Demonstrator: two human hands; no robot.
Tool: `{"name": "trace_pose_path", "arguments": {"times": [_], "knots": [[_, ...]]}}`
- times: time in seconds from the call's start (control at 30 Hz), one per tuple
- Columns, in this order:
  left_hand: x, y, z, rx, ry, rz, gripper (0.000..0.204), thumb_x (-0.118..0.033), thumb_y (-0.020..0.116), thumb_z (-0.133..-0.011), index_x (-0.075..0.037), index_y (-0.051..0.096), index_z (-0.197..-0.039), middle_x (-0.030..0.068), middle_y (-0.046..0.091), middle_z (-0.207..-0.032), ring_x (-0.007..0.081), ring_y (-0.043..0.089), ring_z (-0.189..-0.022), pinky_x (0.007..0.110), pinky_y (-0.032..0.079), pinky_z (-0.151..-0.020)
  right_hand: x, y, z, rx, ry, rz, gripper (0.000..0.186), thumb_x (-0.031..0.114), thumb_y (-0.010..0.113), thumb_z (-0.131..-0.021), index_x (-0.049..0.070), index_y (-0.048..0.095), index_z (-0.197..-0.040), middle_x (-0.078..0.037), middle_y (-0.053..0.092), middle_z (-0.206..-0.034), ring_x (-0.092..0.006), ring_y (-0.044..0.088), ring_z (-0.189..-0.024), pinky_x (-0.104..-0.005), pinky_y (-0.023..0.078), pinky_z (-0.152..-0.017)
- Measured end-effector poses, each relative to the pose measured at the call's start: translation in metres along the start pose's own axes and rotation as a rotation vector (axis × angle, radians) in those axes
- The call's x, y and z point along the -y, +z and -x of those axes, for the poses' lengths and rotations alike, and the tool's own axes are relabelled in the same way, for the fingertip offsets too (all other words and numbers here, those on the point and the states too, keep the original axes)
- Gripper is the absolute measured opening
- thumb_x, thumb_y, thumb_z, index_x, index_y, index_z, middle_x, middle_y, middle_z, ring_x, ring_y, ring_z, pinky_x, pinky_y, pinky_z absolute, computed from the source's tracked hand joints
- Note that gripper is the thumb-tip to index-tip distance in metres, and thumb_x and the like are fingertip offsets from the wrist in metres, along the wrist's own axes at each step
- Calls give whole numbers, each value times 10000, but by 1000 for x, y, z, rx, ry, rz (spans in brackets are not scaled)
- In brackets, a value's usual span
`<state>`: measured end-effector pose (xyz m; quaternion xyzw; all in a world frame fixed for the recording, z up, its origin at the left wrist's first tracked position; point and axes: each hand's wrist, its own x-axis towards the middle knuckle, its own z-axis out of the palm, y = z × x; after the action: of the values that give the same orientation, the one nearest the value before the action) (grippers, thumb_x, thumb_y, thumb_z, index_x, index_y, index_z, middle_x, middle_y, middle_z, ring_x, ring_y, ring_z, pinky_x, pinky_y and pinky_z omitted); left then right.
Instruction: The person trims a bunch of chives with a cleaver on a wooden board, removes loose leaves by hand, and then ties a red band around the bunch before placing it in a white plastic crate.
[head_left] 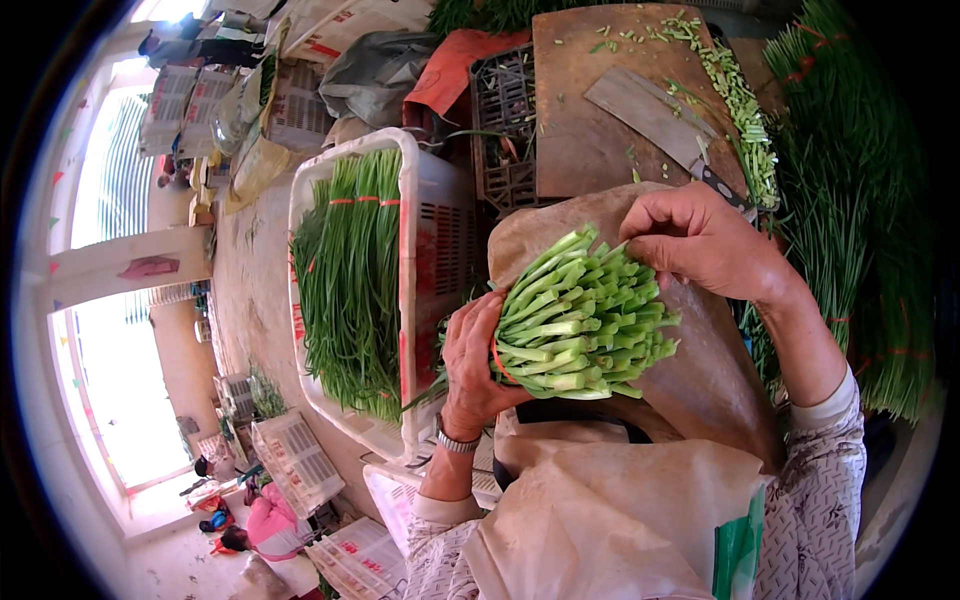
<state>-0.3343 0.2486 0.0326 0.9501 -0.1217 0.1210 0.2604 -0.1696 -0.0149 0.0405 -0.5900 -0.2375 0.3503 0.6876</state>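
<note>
My left hand point(470, 355) grips a thick bunch of green stalks point(580, 320), cut ends facing up and right, with a red band round it near my fingers. My right hand point(700, 245) is closed in a pinch at the bunch's upper right edge; what is between the fingertips is too small to name. Beyond it, a cleaver point(645, 120) with a black handle lies on a worn board point(570, 60) beside chopped stalk bits point(745, 130). A brown covering point(720, 390) lies beneath the bunch.
A white crate point(408, 260) of banded greens point(350, 280) stands left; a black crate point(500, 120) adjoins the board. Long banded greens point(850, 220) line the right. An orange cloth point(445, 65) lies behind. Other people point(270, 525) and stacked crates point(295, 455) are at far left.
</note>
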Motion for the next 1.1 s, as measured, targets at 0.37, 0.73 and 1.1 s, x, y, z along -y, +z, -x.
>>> {"name": "trace_pose_path", "arguments": {"times": [0.37, 0.73, 1.1], "knots": [[3, 6, 11, -51, 20, -21, 810, -318, 845, -596, 37, 496, -1235, 231, 590, -1239, 414, 577, -1097, 503, 445, -954, -14, 5, 10, -27, 85, -77, 158, 133, 602, -945, 7, 593, -851, 16, 567, -694, -48, 499, -558, -217, 426, -493], [1, 3, 17, -74, 19, -61, 786, -350, 811, -648, 32, 483, -1251, 237, 579, -1251, 427, 569, -1101, 513, 449, -949, 17, -14, 35, -603, -101, 32, 89, 91, 567, -947, 20, 595, -901, 55, 511, -664, -17, 451, -560, -193, 366, -501], [0, 5, 21, -81, 57, -76, 814, -378, 807, -692, 6, 435, -1306, 245, 574, -1258, 437, 567, -1108, 534, 446, -941, 7, 16, 25, -78, -112, 104, 107, 106, 601, -896, 7, 637, -876, 32, 561, -693, -19, 501, -615, -196, 419, -567]]}}
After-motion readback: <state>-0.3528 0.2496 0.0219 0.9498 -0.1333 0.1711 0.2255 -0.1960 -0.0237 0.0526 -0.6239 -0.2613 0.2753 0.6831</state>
